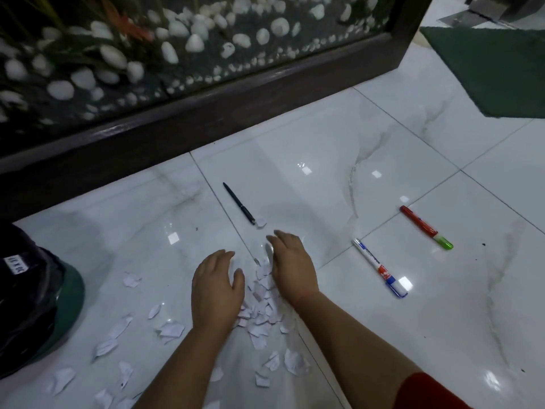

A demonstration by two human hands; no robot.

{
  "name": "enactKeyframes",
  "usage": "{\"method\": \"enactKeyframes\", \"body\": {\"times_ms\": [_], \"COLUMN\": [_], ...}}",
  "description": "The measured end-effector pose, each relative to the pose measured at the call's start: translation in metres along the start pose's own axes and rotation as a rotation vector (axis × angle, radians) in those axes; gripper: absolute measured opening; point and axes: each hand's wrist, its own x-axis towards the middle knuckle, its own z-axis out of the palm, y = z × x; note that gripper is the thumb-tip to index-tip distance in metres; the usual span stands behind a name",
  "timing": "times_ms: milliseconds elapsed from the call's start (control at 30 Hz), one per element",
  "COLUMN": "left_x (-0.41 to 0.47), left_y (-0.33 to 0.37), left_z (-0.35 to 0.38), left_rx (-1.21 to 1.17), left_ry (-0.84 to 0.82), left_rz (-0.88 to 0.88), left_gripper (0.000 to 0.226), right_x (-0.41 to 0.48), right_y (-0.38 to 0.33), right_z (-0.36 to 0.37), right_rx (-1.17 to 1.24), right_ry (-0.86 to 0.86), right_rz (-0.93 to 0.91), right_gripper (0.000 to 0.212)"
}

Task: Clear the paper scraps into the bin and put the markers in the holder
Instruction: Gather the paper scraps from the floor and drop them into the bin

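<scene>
Two bare forearms reached in; the left hand [216, 286] and right hand [292, 268] lay flat, fingers spread, gripping nothing, flanking torn white paper scraps [261, 302] on the glossy tiles [324, 160]. A black-lined green bin [35, 296] stood left, contents hidden. The white blue-capped marker [380, 268], red green-capped marker [426, 227] and dark pen [239, 203] lay diagonally, upper-left to lower-right

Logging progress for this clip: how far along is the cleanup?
Nothing looks finished. In hand: the left hand and right hand are cupped around a pile of scraps, neither in a closed grip. Left: loose scraps by the bin, plus the blue marker, red marker and dark pen lying on the floor. No holder is visible.
</scene>
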Motion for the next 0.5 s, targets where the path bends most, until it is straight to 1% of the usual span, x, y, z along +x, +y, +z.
{"method": "enactKeyframes", "body": {"times_ms": [67,100,133,200,233,300,433,467,500], "left_x": [0.005,0.007,0.007,0.004,0.001,-0.008,-0.039,-0.050,-0.059], "left_y": [-0.006,-0.008,-0.011,-0.016,-0.020,-0.030,-0.049,-0.053,-0.055], "left_z": [-0.004,-0.006,-0.010,-0.017,-0.019,-0.024,-0.028,-0.029,-0.029], "left_rx": [0.011,0.014,0.012,-0.003,-0.010,-0.012,-0.037,-0.049,-0.056], "left_ry": [-0.007,-0.007,-0.003,0.009,0.017,0.041,0.067,0.069,0.066], "left_rz": [0.015,0.013,-0.002,-0.021,-0.026,-0.044,-0.108,-0.110,-0.099], "left_gripper": [0.042,0.044,0.045,0.046,0.046,0.046,0.036,0.036,0.036], "right_x": [0.017,0.026,0.031,0.031,0.025,0.001,-0.058,-0.067,-0.073], "right_y": [-0.007,-0.008,-0.010,-0.008,-0.006,-0.005,-0.012,-0.013,-0.012], "right_z": [0.002,0.005,0.008,0.014,0.017,0.024,0.029,0.026,0.023], "right_rx": [-0.006,-0.057,-0.146,-0.288,-0.311,-0.285,-0.267,-0.272,-0.261], "right_ry": [-0.093,-0.157,-0.214,-0.259,-0.253,-0.241,-0.235,-0.215,-0.195], "right_rz": [-0.010,-0.028,-0.053,-0.077,-0.066,-0.073,-0.302,-0.330,-0.297], "right_gripper": [0.058,0.062,0.063,0.057,0.055,0.057,0.061,0.061,0.062]}}
